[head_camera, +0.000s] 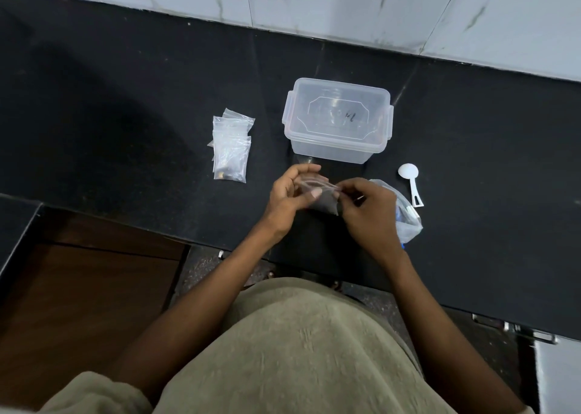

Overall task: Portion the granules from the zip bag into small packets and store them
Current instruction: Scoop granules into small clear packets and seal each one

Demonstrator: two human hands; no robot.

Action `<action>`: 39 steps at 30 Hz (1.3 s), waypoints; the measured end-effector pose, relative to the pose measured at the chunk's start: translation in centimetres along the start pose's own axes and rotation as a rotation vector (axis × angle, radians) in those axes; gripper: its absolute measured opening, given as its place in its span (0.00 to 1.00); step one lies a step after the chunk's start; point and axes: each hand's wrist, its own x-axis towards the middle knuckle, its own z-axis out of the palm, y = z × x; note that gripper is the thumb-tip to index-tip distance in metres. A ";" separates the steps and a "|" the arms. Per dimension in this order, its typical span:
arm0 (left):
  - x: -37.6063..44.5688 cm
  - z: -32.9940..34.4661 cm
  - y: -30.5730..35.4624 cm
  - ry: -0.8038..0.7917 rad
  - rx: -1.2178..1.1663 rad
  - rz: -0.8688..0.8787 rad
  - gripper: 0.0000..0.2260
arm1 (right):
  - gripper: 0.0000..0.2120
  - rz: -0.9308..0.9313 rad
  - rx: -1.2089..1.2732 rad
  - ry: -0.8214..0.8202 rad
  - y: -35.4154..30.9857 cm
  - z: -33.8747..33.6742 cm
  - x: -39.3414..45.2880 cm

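Note:
Both hands hold one small clear packet (320,195) above the black counter (125,114), near its front edge. My left hand (290,198) pinches the packet's left side and my right hand (369,213) pinches its top right edge. Dark granules show in the packet's lower part. The larger zip bag (405,221) lies crumpled on the counter just right of my right hand, partly hidden by it. A pile of small clear packets (231,147) lies to the left, some with dark granules at the bottom.
A clear plastic box (338,119) with its clip lid on stands just behind my hands. A white measuring scoop (410,180) lies to the right of the box. A marbled white wall runs behind the counter. A brown cabinet sits below at the left.

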 end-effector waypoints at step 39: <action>0.5 0.0 3.1 -0.029 0.300 -0.020 0.12 | 0.07 -0.212 -0.153 -0.154 0.2 -0.5 0.5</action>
